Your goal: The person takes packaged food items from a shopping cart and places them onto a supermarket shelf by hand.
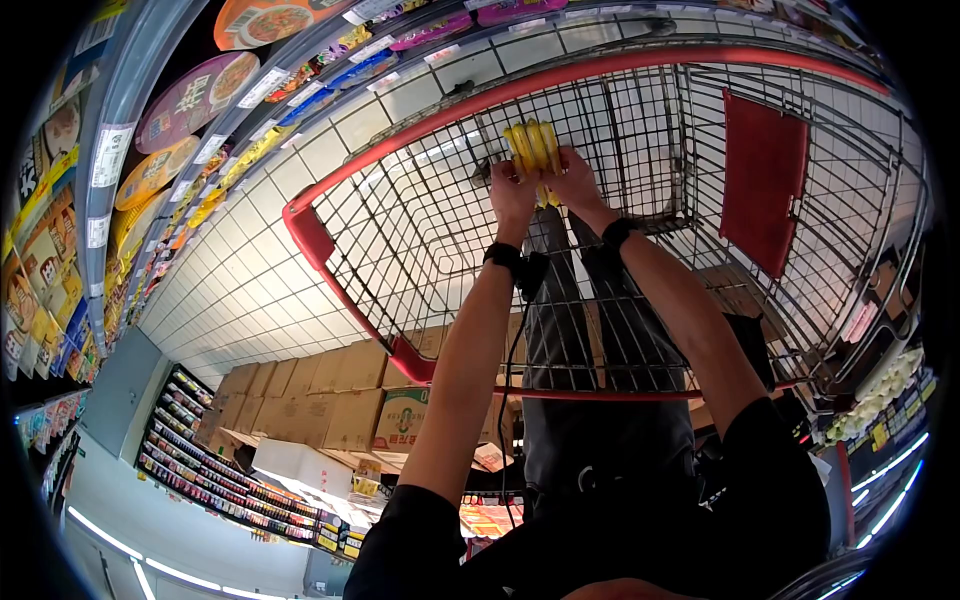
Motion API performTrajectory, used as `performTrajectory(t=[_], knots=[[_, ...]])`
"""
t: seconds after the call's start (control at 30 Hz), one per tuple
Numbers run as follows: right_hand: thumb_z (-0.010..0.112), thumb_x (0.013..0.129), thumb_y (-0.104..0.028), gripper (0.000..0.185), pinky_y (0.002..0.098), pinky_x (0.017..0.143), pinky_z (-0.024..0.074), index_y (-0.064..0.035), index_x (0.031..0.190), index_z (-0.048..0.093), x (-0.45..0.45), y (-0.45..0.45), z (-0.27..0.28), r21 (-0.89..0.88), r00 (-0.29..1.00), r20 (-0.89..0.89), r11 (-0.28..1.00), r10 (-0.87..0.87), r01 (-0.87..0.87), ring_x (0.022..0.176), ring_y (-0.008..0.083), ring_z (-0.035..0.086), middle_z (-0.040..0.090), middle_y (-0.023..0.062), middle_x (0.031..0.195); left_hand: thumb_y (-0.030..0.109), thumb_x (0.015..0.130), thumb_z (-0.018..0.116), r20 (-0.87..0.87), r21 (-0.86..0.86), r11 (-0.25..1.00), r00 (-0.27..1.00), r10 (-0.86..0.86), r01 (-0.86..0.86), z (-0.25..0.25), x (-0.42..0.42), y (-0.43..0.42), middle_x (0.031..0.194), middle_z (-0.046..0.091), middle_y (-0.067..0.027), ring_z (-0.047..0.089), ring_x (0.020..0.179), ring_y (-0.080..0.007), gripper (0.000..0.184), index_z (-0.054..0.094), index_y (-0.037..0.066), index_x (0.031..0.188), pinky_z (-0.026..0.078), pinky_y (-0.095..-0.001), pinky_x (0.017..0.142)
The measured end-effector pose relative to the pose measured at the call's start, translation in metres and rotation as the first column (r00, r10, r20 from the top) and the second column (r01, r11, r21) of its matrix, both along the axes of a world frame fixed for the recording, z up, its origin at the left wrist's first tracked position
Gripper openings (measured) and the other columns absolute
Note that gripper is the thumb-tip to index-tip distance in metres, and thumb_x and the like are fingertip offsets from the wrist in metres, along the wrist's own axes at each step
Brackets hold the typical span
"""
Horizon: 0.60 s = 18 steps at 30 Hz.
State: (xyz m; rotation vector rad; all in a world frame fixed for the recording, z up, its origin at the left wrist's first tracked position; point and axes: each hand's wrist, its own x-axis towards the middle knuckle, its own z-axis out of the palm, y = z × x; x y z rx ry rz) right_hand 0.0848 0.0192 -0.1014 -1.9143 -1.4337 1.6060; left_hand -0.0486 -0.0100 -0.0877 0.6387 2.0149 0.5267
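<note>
Several yellow packets [533, 146], stacked side by side in a bundle, are held up over the wire shopping cart [765, 180]. My left hand [513, 190] grips the bundle's lower left side, its fingers closed on it. On the lower right side my right hand [574, 183] is closed on the same bundle. Both wrists wear black bands. The cart's red handle frame [440, 100] curves around beyond my hands. Print on the packets is too small to read, and my fingers hide their lower ends.
Shelves of bowl noodles [195, 100] and bright packets run along the left and top. Cardboard boxes [325, 405] are stacked at the lower middle, near a white box [300, 468]. A rack of small items [215, 460] stands at lower left. A red panel [764, 180] hangs in the cart.
</note>
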Motion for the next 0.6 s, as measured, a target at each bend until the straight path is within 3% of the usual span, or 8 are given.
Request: performTrajectory(t=[0.27,0.33,0.47,0.57,0.6], knots=[[0.078,0.074,-0.026,0.057,0.038,0.086,0.0519,-0.0003,0.12,0.054,0.0,0.003,0.006,-0.09,0.997,-0.08,0.996,-0.013,0.006,0.1,0.0305,0.066,0.065,0.0164,0.106,0.034,0.079,0.075,-0.03,0.017,0.998,0.998,-0.064,0.064,-0.002,-0.001,-0.001,0.092,0.069,-0.0163,0.068,0.082,-0.0286,0.046,0.063,-0.006,0.098,0.053,-0.0387,0.073],[0.078,0.074,-0.024,0.058,0.0387,0.086,0.0516,0.0014,0.12,0.053,0.002,0.006,0.003,-0.13,0.998,-0.049,0.99,0.05,-0.056,0.1,0.0314,0.065,0.064,0.0178,0.108,0.039,0.077,0.073,0.11,-0.036,0.999,0.994,-0.017,0.022,-0.002,-0.003,-0.003,0.102,0.069,-0.0176,0.068,0.095,-0.034,0.059,0.059,-0.003,0.114,0.053,-0.0401,0.081],[0.077,0.073,-0.021,0.057,0.0387,0.086,0.0514,0.0033,0.118,0.053,0.005,0.01,0.004,-0.174,0.992,-0.096,0.98,0.078,-0.094,0.1,0.0313,0.065,0.063,0.0188,0.109,0.038,0.079,0.072,0.118,-0.023,1.0,0.993,-0.007,0.01,-0.011,0.0,-0.008,0.103,0.067,-0.019,0.067,0.093,-0.0341,0.059,0.056,-0.005,0.116,0.052,-0.0403,0.08],[0.078,0.076,-0.022,0.053,0.0357,0.087,0.0493,0.0013,0.116,0.051,0.006,0.011,0.007,-0.185,0.981,-0.159,0.973,0.112,-0.141,0.103,0.0254,0.063,0.062,0.0145,0.109,0.034,0.082,0.071,0.164,0.013,0.998,0.984,0.062,-0.065,-0.016,0.007,-0.011,0.103,0.063,-0.0195,0.065,0.09,-0.0305,0.056,0.052,-0.007,0.114,0.051,-0.0391,0.078],[0.077,0.077,-0.02,0.054,0.0364,0.087,0.0493,0.0023,0.118,0.048,0.006,0.011,0.007,-0.146,0.976,-0.163,0.974,0.148,-0.172,0.104,0.0262,0.062,0.061,0.0159,0.11,0.033,0.083,0.07,0.262,0.022,0.993,0.959,0.105,-0.115,-0.023,0.008,-0.011,0.103,0.061,-0.019,0.063,0.091,-0.0279,0.055,0.05,-0.008,0.113,0.051,-0.038,0.078]])
